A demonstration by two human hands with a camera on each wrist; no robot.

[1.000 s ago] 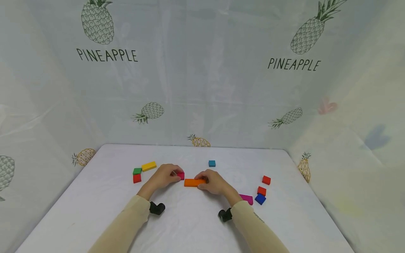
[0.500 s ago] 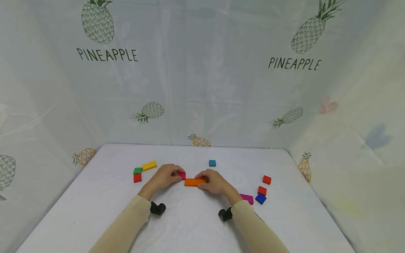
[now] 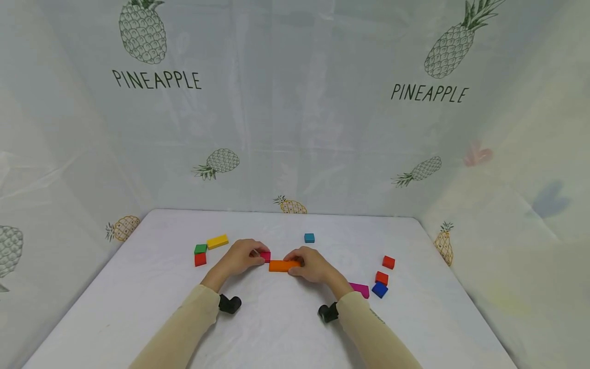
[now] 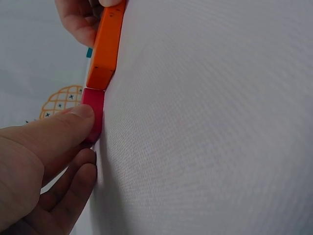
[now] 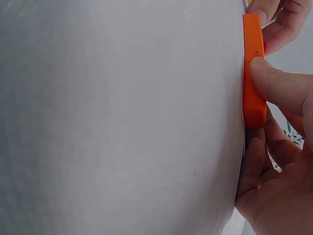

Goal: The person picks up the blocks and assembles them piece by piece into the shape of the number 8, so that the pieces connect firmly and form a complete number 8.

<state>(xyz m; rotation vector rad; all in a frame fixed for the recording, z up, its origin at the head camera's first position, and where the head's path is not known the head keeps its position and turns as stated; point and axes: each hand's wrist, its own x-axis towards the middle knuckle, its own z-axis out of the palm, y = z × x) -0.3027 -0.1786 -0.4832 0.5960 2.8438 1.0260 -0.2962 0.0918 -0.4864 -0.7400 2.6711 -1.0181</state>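
Observation:
Near the table's middle my left hand (image 3: 240, 256) pinches a small crimson block (image 3: 266, 257) between thumb and fingers. In the left wrist view the thumb lies on the near face of that crimson block (image 4: 95, 110). My right hand (image 3: 312, 265) grips a long orange block (image 3: 280, 266) near its right end, thumb on the near side. The orange block (image 5: 253, 88) rests on the white cloth in the right wrist view. Left end of the orange block and right end of the crimson block sit close together, the crimson one slightly farther back.
Left of the hands lie a yellow block (image 3: 217, 242), a green block (image 3: 200, 249) and a red block (image 3: 200, 260). A teal block (image 3: 309, 238) sits behind. To the right are a magenta block (image 3: 360, 290), a blue block (image 3: 380, 290) and two red blocks (image 3: 388, 262).
Over the last second the left hand and its crimson block have shifted slightly right, toward the orange block. The right hand stays in place; the last half second shows hardly any motion.

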